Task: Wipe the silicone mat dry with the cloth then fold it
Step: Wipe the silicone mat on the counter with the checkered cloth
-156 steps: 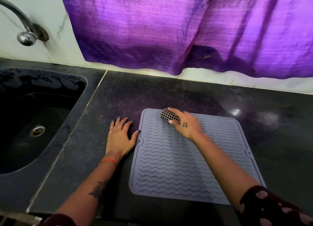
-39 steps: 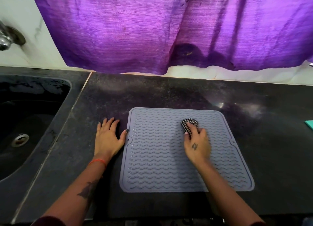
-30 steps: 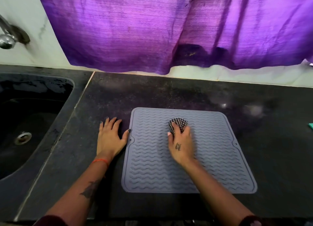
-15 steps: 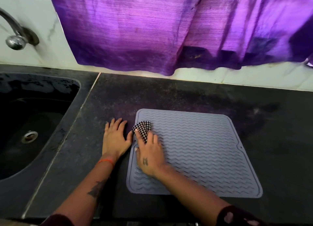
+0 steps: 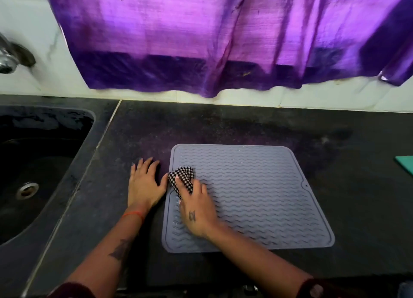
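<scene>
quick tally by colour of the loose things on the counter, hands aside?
Grey: 1, the mat, lying flat.
Black-and-white check: 1, the cloth, on the mat's left edge, held in the right hand.
Teal: 1, a flat thing cut off at the right edge; cannot tell what it is.
Total: 3.
</scene>
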`<state>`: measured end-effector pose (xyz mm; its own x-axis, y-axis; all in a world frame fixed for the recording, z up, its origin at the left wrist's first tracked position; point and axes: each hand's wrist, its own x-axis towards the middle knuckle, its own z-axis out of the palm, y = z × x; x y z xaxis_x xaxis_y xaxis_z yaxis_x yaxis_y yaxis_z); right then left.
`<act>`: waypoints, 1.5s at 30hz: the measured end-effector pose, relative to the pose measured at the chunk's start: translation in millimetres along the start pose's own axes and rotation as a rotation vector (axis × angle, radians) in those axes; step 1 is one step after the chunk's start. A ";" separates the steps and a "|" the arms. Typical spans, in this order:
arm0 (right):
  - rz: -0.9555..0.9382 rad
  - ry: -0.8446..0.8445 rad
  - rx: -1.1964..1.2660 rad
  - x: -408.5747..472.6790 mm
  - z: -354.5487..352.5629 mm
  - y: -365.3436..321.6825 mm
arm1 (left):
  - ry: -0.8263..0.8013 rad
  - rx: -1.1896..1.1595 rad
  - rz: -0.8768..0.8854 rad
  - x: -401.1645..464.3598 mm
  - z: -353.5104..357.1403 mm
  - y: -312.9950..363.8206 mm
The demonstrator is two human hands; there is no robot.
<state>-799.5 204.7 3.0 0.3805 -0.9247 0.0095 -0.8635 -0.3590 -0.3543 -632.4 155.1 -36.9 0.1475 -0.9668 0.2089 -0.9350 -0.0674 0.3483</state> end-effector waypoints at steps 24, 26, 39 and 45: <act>0.242 0.220 -0.186 -43.3 -34.4 101.7 | 0.020 0.020 0.004 -2.9 -1.2 0.6; 0.303 0.248 -0.215 -52.0 -29.7 118.3 | 0.019 0.025 0.009 -2.3 -0.9 0.7; 0.388 0.243 -0.171 -67.0 -51.1 177.3 | 0.010 0.042 0.015 -1.8 -1.1 0.6; 0.447 0.342 -0.142 -77.3 -70.7 196.6 | 0.000 0.045 0.013 -1.9 -2.1 1.1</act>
<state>-1022.0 196.6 -1.3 -0.1390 -0.9704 0.1975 -0.9607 0.0837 -0.2646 -633.1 157.4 -34.9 0.1350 -0.9677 0.2128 -0.9504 -0.0657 0.3039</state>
